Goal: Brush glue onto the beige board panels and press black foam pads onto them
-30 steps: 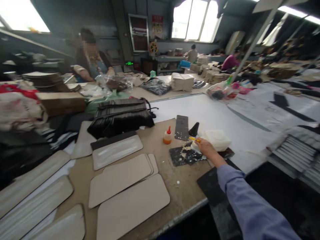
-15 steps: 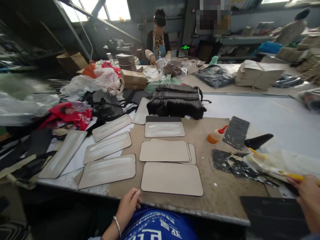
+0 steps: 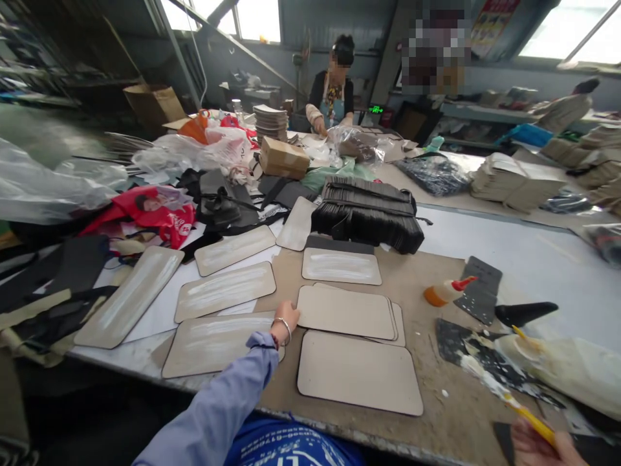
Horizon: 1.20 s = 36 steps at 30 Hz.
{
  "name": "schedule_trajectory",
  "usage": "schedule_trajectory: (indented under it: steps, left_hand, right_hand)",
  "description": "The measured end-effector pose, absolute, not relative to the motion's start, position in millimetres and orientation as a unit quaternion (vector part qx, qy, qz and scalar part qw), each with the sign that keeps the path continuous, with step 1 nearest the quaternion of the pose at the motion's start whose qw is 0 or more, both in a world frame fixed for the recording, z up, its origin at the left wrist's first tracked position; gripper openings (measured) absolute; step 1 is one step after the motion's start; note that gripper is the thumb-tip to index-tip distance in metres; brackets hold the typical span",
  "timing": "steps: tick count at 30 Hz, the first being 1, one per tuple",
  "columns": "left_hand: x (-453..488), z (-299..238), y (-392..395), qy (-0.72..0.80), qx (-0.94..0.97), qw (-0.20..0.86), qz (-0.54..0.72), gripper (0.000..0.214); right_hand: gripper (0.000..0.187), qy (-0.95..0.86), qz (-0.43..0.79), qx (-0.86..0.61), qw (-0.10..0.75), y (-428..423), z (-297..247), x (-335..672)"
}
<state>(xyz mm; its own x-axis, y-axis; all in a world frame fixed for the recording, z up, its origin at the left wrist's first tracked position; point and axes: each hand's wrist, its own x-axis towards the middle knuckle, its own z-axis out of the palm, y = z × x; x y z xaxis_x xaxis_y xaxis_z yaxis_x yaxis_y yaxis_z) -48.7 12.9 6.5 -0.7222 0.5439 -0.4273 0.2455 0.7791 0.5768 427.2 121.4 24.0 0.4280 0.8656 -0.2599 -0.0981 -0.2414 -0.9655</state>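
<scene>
My left hand [image 3: 287, 318] has its fingers closed at the left edge of the top beige panel [image 3: 343, 312], which lies on a small stack of similar rounded panels. Nearer the table edge is another plain beige panel [image 3: 359, 372]. At the lower right, my right hand [image 3: 538, 445] grips a brush by its yellow handle [image 3: 532, 417]; its bristles [image 3: 478, 375] are coated in white paste. To the left lie several panels smeared with white, one of them [image 3: 218, 343] partly under my left forearm. One more smeared panel [image 3: 342, 266] rests beyond the stack.
A bundle of black pieces [image 3: 369, 213] stands behind the panels. To the right are a red-tipped glue bottle [image 3: 444, 292], a black tool handle [image 3: 526, 313] and a paste-spattered container [image 3: 557, 362]. Plastic bags [image 3: 213, 152] crowd the left. A co-worker [image 3: 334, 90] works across the table.
My left hand has gone from the table's front edge forward to the stacked panels. My right hand and brush have come down and left, with the bristles now in view. The camera view has shifted.
</scene>
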Motion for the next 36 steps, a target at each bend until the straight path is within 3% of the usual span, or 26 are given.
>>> schedule_trajectory:
  steps: [3, 10, 19, 24, 31, 36]
  left_hand:
    - [-51, -2, 19, 0.877, 0.258, 0.318, 0.25, 0.006]
    - [-40, -23, 17, 0.816, 0.314, 0.4, 0.275, 0.006]
    - [-41, -26, 21, 0.804, 0.271, 0.443, 0.29, 0.011]
    - [-39, -19, 21, 0.803, 0.26, 0.454, 0.284, 0.015]
    - [-39, -21, 20, 0.802, 0.257, 0.458, 0.285, 0.012]
    - [-41, -26, 19, 0.799, 0.248, 0.466, 0.29, 0.01]
  right_hand:
    - [0.015, -0.206, 0.514, -0.642, 0.53, 89, 33, 356]
    - [0.043, -0.323, 0.571, -0.559, 0.507, 65, 54, 185]
    - [0.047, -0.374, 0.62, -0.538, 0.432, 90, 19, 89]
    - [0.047, -0.412, 0.588, -0.562, 0.411, 110, 7, 101]
    - [0.056, -0.462, 0.384, -0.667, 0.44, 182, 7, 204]
    - [0.058, -0.52, 0.278, -0.693, 0.414, 181, 27, 247]
